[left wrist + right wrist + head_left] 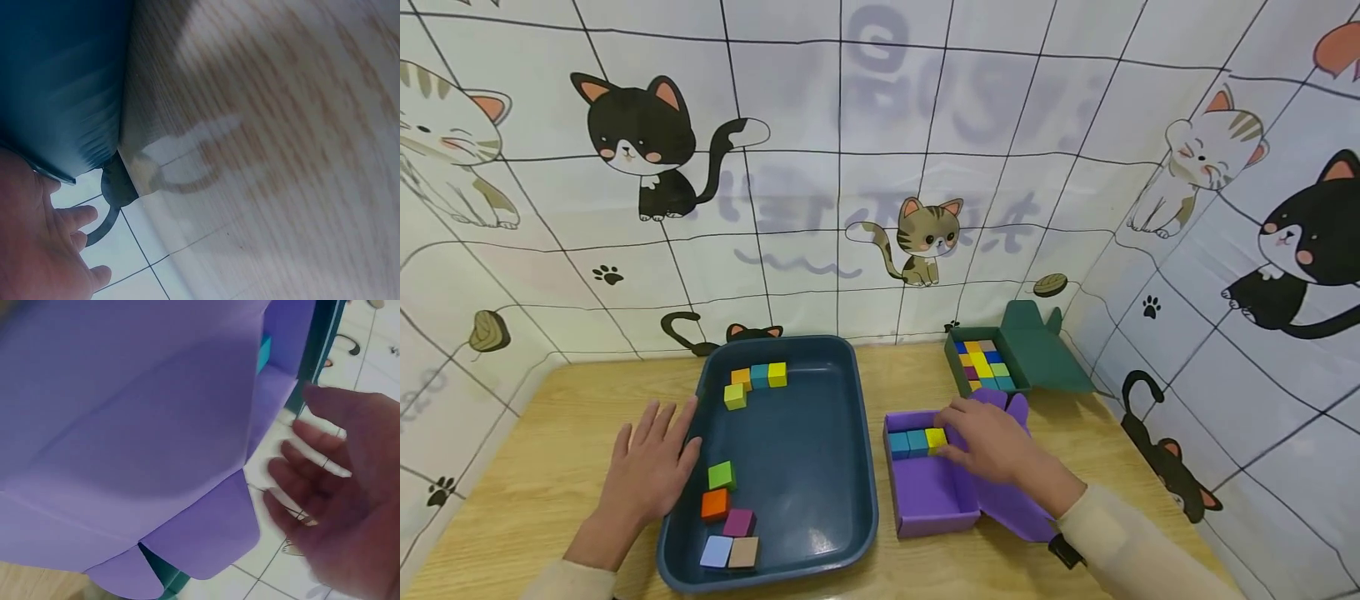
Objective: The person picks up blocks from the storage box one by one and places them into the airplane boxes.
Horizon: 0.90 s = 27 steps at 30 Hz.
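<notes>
Left hand, from the head view: spread wide, this left hand (643, 467) is at the left rim of the dark blue tray (808, 458).
Tray: nine blocks in here, four at the far end, with a yellow block (777, 375) at the row's right, and five near the front, among them a green block (722, 475).
Right hand: over to the right hand (996, 446), fingers relaxed and thumb apart, just by the yellow cube (936, 441) inside the purple box (928, 496).
Purple box: that cube ends a far-wall row, beside two blue cubes (907, 444).
Green box: behind sits the green box (953, 362) (a colourful patchwork of blocks), lid (1056, 358) folded back.
Tray side, from the left wrist: the left hand lies along the rim, fingertips spaced, with table (294, 156) beyond.
Purple lid, from the right wrist: the purple lid (144, 425) looms large; the right hand's fingers bend loosely beside it.
</notes>
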Available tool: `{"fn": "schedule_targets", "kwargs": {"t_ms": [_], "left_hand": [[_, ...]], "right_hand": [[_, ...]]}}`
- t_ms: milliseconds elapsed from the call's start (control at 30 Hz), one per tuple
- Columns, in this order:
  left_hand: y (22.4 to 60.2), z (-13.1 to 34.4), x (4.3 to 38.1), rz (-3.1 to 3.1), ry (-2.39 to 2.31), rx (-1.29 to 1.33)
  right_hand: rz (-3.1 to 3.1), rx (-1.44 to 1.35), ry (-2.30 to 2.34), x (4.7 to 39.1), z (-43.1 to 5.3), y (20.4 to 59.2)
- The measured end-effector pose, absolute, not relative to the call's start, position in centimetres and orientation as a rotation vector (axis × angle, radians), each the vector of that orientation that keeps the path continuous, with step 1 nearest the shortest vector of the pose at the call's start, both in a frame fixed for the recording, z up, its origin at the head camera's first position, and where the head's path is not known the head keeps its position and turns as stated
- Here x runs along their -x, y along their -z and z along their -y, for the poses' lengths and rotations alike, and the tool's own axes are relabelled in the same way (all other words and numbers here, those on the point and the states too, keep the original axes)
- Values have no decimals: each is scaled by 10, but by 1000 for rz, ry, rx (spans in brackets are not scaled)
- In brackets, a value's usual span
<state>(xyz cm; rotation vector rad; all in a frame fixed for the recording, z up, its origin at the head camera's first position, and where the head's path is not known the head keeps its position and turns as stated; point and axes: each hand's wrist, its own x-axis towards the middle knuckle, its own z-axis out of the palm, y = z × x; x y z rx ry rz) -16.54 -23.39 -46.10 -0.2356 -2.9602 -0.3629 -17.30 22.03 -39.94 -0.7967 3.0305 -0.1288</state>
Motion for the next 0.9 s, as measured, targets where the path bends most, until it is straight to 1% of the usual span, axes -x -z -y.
{"fn": "schedule_targets", "kwargs": {"t_ms": [167,533,900], "left_hand": [[462,235,165,2966,368,235],[461,237,166,2944,328,252],[463,260,164,2935,218,265]], "right_hand": [[-2850,650,128,154,-223,402],[-2699,597,346,149,-223,410],[-2647,698,317,146,-199,412]]}}
